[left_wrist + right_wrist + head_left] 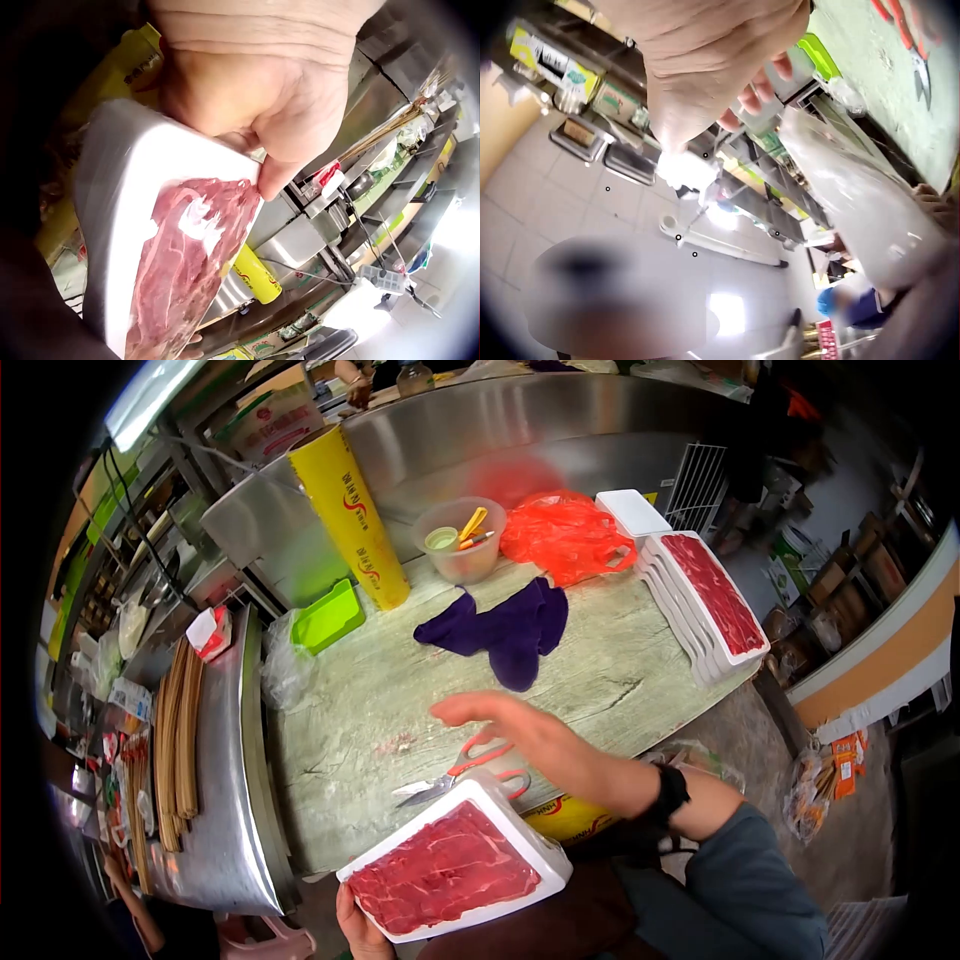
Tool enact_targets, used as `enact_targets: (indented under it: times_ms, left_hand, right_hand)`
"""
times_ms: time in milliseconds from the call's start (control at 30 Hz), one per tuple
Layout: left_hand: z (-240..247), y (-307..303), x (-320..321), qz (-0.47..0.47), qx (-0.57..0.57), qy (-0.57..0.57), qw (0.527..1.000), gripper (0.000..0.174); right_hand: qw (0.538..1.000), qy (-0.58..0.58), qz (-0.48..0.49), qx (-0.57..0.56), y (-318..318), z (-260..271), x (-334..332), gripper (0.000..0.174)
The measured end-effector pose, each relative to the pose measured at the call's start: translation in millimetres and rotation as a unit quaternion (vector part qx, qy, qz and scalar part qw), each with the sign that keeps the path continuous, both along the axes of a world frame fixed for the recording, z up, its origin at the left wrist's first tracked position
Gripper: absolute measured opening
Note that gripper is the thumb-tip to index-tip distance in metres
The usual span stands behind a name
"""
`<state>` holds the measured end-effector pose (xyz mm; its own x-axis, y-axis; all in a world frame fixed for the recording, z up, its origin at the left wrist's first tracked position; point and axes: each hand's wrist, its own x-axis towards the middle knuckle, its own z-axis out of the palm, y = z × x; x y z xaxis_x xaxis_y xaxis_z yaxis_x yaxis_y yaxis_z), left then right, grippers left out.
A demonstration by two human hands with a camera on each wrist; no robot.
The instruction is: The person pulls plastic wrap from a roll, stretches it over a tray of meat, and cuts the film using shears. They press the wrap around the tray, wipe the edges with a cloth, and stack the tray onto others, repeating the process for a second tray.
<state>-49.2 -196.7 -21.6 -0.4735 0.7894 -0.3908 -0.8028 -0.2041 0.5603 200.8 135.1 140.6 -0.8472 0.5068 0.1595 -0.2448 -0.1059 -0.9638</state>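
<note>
A white tray of sliced red meat (450, 865), wrapped in clear film, is tilted at the table's near edge. My left hand (362, 925) grips its left end; in the left wrist view the left hand (262, 97) has its thumb on the rim of the meat tray (187, 255). My right hand (540, 745) is above the table beyond the tray, fingers extended and holding nothing. Under it lie red-handled scissors (435, 788). The right wrist view shows the right hand (712, 67) apart from the tray's pale side (862, 202).
A purple cloth (505, 630) lies mid-table. Behind it stand a yellow film roll (350, 515), a green tray (328, 617), a plastic bowl (460, 560) and a red bag (565, 540). Stacked trays of meat (712, 595) are at the right edge. Sticks (178, 745) lie on the left counter.
</note>
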Motion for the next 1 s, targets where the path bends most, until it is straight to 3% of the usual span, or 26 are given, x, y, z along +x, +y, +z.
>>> enact_targets:
  times_ms: [67, 133, 200, 300, 400, 433, 533, 567, 633, 667, 700, 733, 833, 900, 1000]
  left_hand:
    - [-3, 2, 8, -0.003, 0.003, 0.05, 0.999, 0.05]
    - [8, 11, 14, 0.004, 0.005, 0.023, 1.0, 0.049]
    - [23, 19, 16, 0.007, 0.015, 0.022, 1.0, 0.049]
    - [26, 19, 6, -0.014, -0.006, 0.055, 0.998, 0.048]
    - [39, 23, 9, -0.019, 0.002, 0.038, 0.999, 0.049]
    - [37, 22, 8, -0.018, 0.002, 0.033, 0.999, 0.05]
    - [30, 20, 9, -0.009, -0.005, 0.011, 1.0, 0.05]
    - [27, 17, 9, -0.003, -0.011, 0.002, 1.0, 0.051]
    - [16, 7, -1, 0.003, -0.011, 0.006, 1.0, 0.046]
    - [17, 6, -2, 0.01, -0.01, 0.008, 1.0, 0.045]
    - [17, 5, 0, 0.008, -0.008, 0.038, 0.999, 0.045]
    - [27, 13, 7, 0.004, -0.008, 0.067, 0.998, 0.045]
    - [49, 27, 14, -0.015, 0.001, 0.086, 0.996, 0.049]
    - [64, 37, 16, -0.037, 0.014, 0.089, 0.995, 0.051]
    - [75, 43, 13, -0.048, 0.011, 0.094, 0.994, 0.053]
  right_hand:
    - [0.965, 0.044, -0.033, 0.255, -20, -4, 6, 0.053]
    - [0.913, 0.074, -0.07, 0.396, -35, -1, 7, 0.062]
    - [0.954, 0.029, -0.06, 0.294, -34, -7, 7, 0.049]
    - [0.944, -0.028, -0.059, 0.323, -30, 8, 5, 0.033]
    - [0.972, -0.053, -0.076, 0.215, -26, 11, -7, 0.021]
    - [0.988, -0.09, -0.033, 0.12, -21, 13, -8, 0.023]
    - [0.992, 0.023, 0.058, -0.113, -1, -9, -17, 0.027]
    - [0.984, 0.043, 0.084, -0.152, 7, -13, -16, 0.036]
    - [1.0, -0.017, 0.012, -0.007, -7, -8, -3, 0.042]
    - [0.986, -0.01, -0.005, 0.168, -10, -8, 3, 0.047]
    - [0.942, 0.002, -0.049, 0.331, -13, -8, 9, 0.052]
    - [0.928, 0.025, -0.046, 0.37, -24, -3, 12, 0.053]
    - [0.934, -0.025, -0.061, 0.351, -31, -3, 13, 0.046]
    - [0.949, -0.121, -0.058, 0.284, -25, 3, 10, 0.04]
    - [0.983, -0.143, -0.037, 0.11, -16, 3, -4, 0.033]
